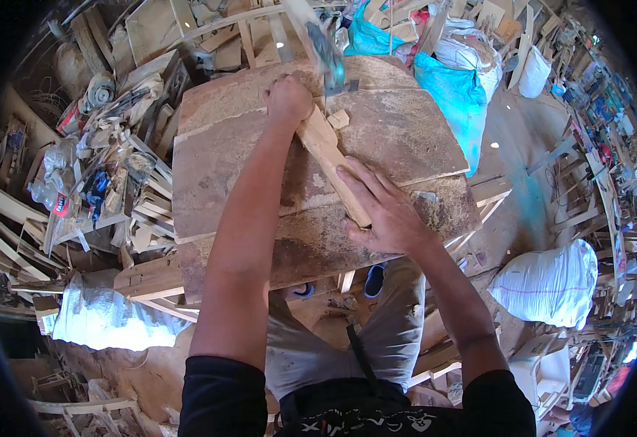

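Observation:
A pale, slightly curved piece of wood (pixel 331 158) lies slantwise across a worn, dusty wooden saw table (pixel 224 164). My left hand (pixel 289 100) is closed at its far end, where the fingers are curled and partly hidden. On the near end, my right hand (pixel 390 211) grips the wood, thumb on one side and fingers along the other. Just beyond the wood, a thin upright blade (pixel 325 98) comes down from a blurred band saw guide (pixel 326 58). A small wood offcut (pixel 339 119) sits beside the piece, close to the blade.
Wood scraps and plastic bottles (pixel 52 178) are heaped to the left. Turquoise sacks (pixel 453 102) stand behind the table's right side. A full white sack (pixel 552 284) rests on the floor at right. A wooden beam (pixel 151 277) juts out at the table's left.

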### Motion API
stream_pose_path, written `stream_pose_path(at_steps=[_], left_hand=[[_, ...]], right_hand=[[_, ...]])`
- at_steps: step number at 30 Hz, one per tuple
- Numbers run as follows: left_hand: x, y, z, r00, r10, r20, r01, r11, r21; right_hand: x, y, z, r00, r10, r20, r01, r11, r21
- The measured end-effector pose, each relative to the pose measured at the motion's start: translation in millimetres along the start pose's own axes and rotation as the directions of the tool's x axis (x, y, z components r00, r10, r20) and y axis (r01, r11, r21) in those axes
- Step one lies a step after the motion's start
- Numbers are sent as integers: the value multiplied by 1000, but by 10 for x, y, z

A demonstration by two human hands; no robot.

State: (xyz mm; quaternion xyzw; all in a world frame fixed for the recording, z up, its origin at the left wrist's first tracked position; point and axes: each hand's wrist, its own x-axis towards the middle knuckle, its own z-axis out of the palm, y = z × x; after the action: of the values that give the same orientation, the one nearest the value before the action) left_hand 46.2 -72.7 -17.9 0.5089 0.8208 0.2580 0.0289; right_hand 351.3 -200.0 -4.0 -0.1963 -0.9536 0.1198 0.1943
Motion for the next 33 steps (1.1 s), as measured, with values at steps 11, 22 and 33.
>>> stream_pose_path(at_steps=[11,22,33], left_hand=[[-11,-9,-14,999,18,-48,-19,1000,-13],[27,-1,-37,1000,-7,-24,8,1000,12],[53,22,-61,998,-54,-24,54,999,1]], right_hand=[[38,19,7,1000,-17,-4,17,999,-27],[78,45,4,1000,-27,-1,27,999,-24],[110,46,14,1000,9,-1,-9,1000,20]])
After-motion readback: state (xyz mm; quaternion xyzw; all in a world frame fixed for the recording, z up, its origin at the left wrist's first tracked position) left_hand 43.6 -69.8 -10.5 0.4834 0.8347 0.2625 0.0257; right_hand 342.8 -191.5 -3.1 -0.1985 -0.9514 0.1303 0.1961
